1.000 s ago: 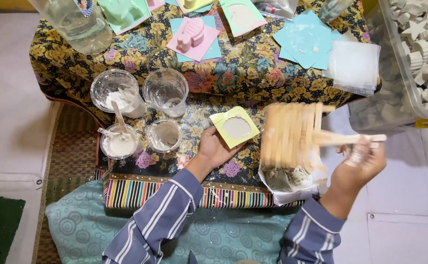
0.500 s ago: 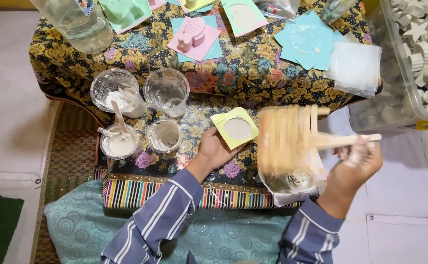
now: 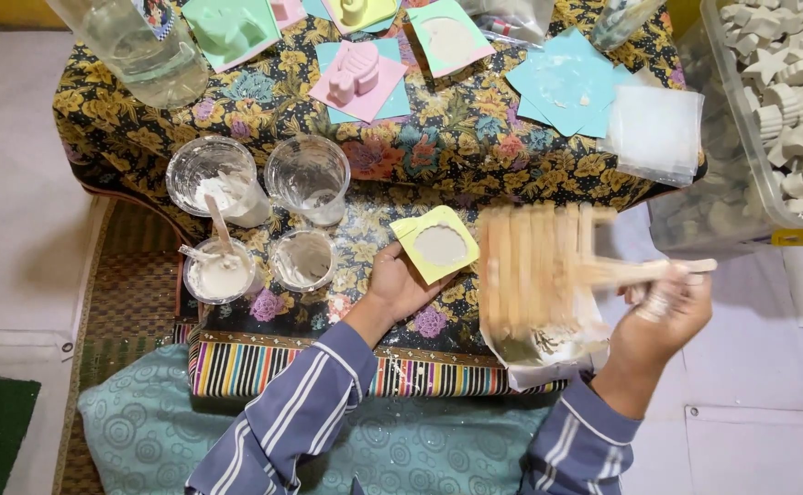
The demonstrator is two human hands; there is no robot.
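Note:
My left hand (image 3: 400,282) rests on the floral cloth and holds the lower corner of a yellow square mould (image 3: 435,244) filled with pale grey paste. My right hand (image 3: 665,316), dusted white, grips a single wooden stick (image 3: 649,269) by its end, off the table's right edge. Beside it a bundle of flat wooden sticks (image 3: 534,273) stands in a clear plastic bag (image 3: 541,350); the sticks look motion-blurred.
Several clear plastic cups with white powder or paste (image 3: 223,270) stand at the left. A big water bottle (image 3: 140,46), coloured mould squares (image 3: 357,78), blue sheets (image 3: 566,84) and a white pouch (image 3: 655,130) lie further back. A clear bin of white plaster shapes (image 3: 786,101) sits at the right.
My right hand has drawn the single stick a little further right, out from the bundle. The bundle of sticks has shifted and blurred. My left hand and the yellow mould stay put.

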